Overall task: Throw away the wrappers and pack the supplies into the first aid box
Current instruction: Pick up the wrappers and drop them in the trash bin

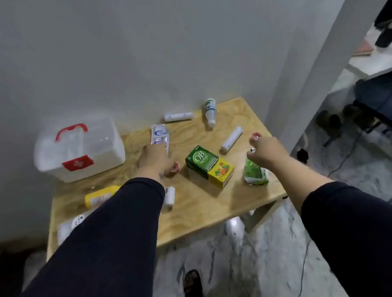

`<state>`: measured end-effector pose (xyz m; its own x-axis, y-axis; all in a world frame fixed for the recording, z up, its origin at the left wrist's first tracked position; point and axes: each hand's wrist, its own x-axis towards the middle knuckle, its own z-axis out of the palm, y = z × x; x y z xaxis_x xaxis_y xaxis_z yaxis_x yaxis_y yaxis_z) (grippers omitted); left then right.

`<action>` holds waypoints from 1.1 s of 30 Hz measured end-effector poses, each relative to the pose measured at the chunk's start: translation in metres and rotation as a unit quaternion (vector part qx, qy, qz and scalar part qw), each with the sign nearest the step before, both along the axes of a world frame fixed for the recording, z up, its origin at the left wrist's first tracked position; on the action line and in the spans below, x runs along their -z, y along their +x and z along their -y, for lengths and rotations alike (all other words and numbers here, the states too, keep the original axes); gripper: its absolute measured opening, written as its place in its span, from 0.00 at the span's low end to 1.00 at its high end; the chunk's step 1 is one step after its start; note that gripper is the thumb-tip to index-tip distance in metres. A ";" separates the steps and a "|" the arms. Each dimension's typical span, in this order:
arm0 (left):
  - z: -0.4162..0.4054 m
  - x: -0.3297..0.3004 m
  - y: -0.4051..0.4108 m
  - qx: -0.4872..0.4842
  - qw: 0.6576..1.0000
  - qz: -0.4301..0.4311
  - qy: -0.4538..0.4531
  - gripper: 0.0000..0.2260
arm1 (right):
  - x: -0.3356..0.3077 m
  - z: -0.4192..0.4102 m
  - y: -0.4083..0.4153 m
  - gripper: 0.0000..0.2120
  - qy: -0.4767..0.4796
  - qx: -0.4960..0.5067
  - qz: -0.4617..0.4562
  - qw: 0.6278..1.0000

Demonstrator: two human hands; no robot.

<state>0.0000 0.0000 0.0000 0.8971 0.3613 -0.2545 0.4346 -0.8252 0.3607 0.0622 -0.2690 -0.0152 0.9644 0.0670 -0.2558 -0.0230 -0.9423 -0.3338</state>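
Left hand (153, 157) extended over the light plywood table (197, 211), fingers reaching forward and loosely spread, tips at the near end of the flat clear-and-blue sealed packet (159, 134). Not closed on it; contact probable, but blur prevents confirmation. Packet's long axis runs away from the person, roughly in line with the left forearm, so the fingers meet its short end.

Right hand (265, 151) pinches the top of the crumpled green and white plastic wrapper (254, 173), which hangs below the fingers with its lower end near or on the table.

White translucent first aid box with red handle (78, 153) stands at the table's far-left corner, lid shut, left of the packet and nearer the left hand. Lid must open before packing.

Nearby: small red-capped pot (174, 169) under the left wrist, green and yellow carton (209, 167) between the hands. No bin in view.
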 end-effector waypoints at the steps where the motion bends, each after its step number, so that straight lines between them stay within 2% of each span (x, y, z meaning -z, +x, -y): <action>1: -0.006 0.005 0.005 -0.002 1.000 0.004 -0.014 0.11 | 0.006 -0.001 -0.002 0.17 -0.001 0.028 -0.010 1.000; 5: -0.029 0.031 0.028 -0.022 0.993 0.055 -0.100 0.11 | 0.027 -0.004 -0.016 0.24 0.120 0.167 0.011 0.979; 7: -0.039 0.039 0.039 -0.021 0.987 0.082 -0.136 0.14 | 0.035 -0.004 -0.022 0.27 0.166 0.200 0.040 0.965; 9: -0.051 0.047 0.046 -0.017 0.985 0.089 -0.148 0.18 | 0.043 -0.003 -0.026 0.29 0.166 0.207 0.039 0.963; 13: -0.066 0.069 0.057 -0.026 0.987 0.074 -0.143 0.17 | 0.054 -0.008 -0.028 0.28 0.116 0.215 0.027 0.969; 18: -0.068 0.071 0.070 -0.022 0.988 0.082 -0.129 0.20 | 0.049 -0.015 -0.021 0.29 0.110 0.240 0.028 0.964; 23: -0.070 0.065 0.070 -0.070 0.978 0.074 -0.182 0.23 | 0.044 -0.020 -0.023 0.27 0.115 0.268 0.055 0.955; 27: -0.071 0.059 0.064 -0.122 0.959 0.081 -0.242 0.22 | 0.033 -0.017 -0.027 0.22 0.173 0.325 0.074 0.927; 30: -0.074 0.051 0.057 -0.132 0.947 0.092 -0.277 0.23 | 0.021 -0.010 -0.029 0.22 0.234 0.369 0.056 0.898; 33: -0.074 0.039 0.049 -0.130 0.938 0.110 -0.303 0.25 | 0.000 -0.005 -0.032 0.23 0.307 0.367 0.032 0.877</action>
<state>0.0491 0.0737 -0.0386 0.8537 0.4232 -0.3033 0.4530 -0.3162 0.8336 0.0303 -0.2643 -0.0154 0.8160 -0.4723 -0.3333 -0.5117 -0.3222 -0.7965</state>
